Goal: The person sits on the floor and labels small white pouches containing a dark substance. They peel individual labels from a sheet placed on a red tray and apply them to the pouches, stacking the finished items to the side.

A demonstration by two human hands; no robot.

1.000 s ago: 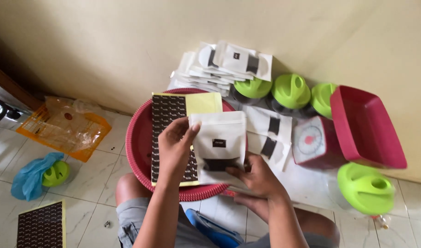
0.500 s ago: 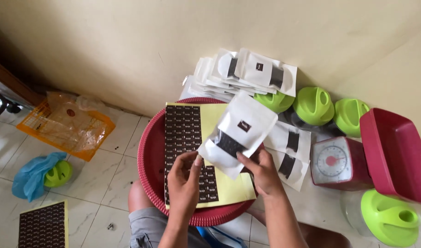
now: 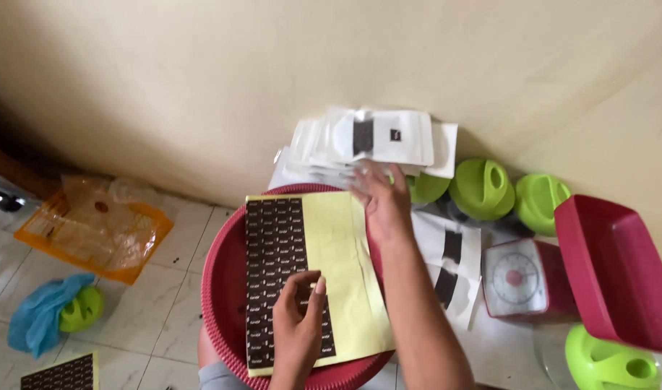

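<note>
A yellow sticker sheet [image 3: 324,274] with rows of dark labels lies across the red basin [image 3: 222,289] on the tiled floor. The left hand [image 3: 298,318] rests on the sheet's near end, fingertips pressed together on a dark label. The right hand [image 3: 381,202] reaches past the basin's far rim, fingers spread over the stack of white pouches [image 3: 367,141] against the wall. More pouches [image 3: 450,263] lie just right of the basin, beside a red kitchen scale [image 3: 519,278] and green lids [image 3: 483,188]
</note>
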